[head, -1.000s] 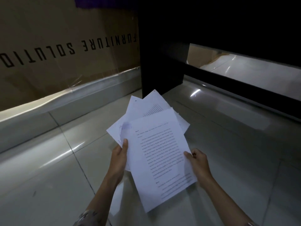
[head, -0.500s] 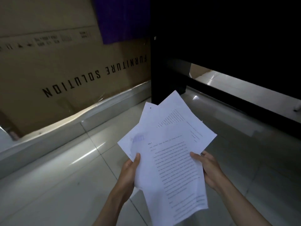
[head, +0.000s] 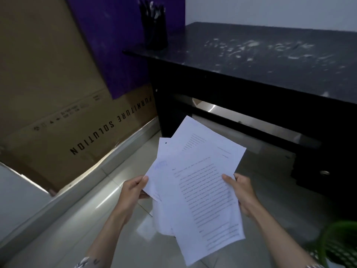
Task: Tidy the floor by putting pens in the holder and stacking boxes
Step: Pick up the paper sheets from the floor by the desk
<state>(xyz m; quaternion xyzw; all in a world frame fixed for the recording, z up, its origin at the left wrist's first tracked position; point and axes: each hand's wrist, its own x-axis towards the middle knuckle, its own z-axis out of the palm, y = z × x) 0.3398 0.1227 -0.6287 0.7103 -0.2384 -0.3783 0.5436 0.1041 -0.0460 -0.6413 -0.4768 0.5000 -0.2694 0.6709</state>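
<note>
Loose printed sheets [head: 197, 182] held over the floor
Left hand [head: 133, 192] and right hand [head: 242, 196] pinched opposite edges; the fanned, unaligned pages could slip free.

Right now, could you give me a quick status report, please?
Left hand and right hand both grip loose papers. Pen holder upright on desk. Nothing blocking.

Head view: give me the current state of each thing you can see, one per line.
Sheets of paper: fanned, held above the floor.
Left hand: grips the sheets' left edge.
Right hand: grips their right edge.
Pen holder: upright on the desk corner, holding pens.
Cardboard box: leaning, print upside down.
</note>
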